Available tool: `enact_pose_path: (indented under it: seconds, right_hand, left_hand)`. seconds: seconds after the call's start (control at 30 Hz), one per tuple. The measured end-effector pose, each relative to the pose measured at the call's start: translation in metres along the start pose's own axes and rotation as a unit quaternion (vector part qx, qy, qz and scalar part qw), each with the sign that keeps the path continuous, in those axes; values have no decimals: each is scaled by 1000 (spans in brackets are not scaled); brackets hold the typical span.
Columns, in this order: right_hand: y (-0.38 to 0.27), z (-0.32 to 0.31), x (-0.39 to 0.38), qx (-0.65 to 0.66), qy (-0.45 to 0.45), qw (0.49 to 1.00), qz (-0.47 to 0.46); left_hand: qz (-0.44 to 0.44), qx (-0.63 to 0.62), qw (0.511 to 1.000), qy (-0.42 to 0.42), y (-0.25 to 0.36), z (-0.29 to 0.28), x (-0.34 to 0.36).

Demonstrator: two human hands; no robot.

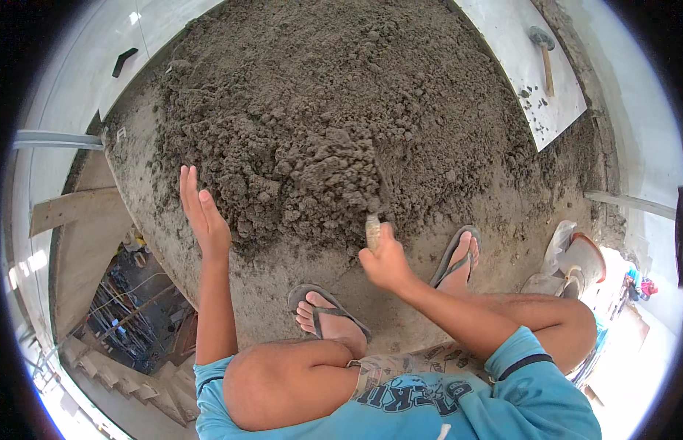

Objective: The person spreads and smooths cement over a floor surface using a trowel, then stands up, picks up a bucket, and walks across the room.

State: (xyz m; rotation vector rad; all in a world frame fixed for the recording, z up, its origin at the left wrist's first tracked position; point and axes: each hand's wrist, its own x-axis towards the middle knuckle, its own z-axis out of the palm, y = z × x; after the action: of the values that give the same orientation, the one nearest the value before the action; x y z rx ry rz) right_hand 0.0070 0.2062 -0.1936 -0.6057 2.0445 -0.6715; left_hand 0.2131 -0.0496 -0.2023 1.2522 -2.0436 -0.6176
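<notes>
In the middle of the head view a wide, crumbly heap of grey damp mortar [268,95] covers much of the concrete floor [143,176]. My right hand [385,260] grips the pale handle of a trowel [374,229], whose blade is mostly hidden under a clump of mortar. My left hand [202,213] is raised at the left beside the heap, fingers extended and holding nothing. Below, I am squatting in flip-flops, one foot [319,315] near the lower middle and the other [459,257] right of the trowel.
A mallet [547,62] lies on a pale board [525,110] at upper right. A bucket [582,260] with plastic bags stands on my right. At my left the floor ends at an opening, with stairs [136,381] and piled rods [136,330] below.
</notes>
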Motion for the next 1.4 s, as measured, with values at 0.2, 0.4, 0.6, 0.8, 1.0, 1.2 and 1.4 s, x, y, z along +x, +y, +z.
enact_pose_path:
  seconds: [0.2, 0.4, 0.6, 0.8, 1.0, 1.2, 1.4]
  right_hand:
    - [-34, 38, 0, -19, -104, 993, -48]
    - [-53, 45, 9, -73, -153, 981, -91]
    - [-73, 81, 14, -96, -156, 972, -149]
    - [-107, 76, 29, -170, -232, 938, -192]
    - [-58, -58, 71, -136, 38, 971, -195]
    - [9, -84, 104, -193, 114, 969, -106]
    - [-65, 26, 54, -150, -24, 982, -114]
  left_hand:
    - [-13, -44, 999, -3, -7, 10, -13]
    - [-42, -94, 995, -6, -31, 3, -24]
    - [-49, -131, 990, 10, -34, 9, -30]
    - [-68, -118, 990, 44, -63, -3, -40]
    - [-67, -118, 990, 33, -69, -18, -55]
    - [-94, -162, 980, 61, -72, -9, -46]
    - [-123, -156, 979, 45, -87, -28, -59]
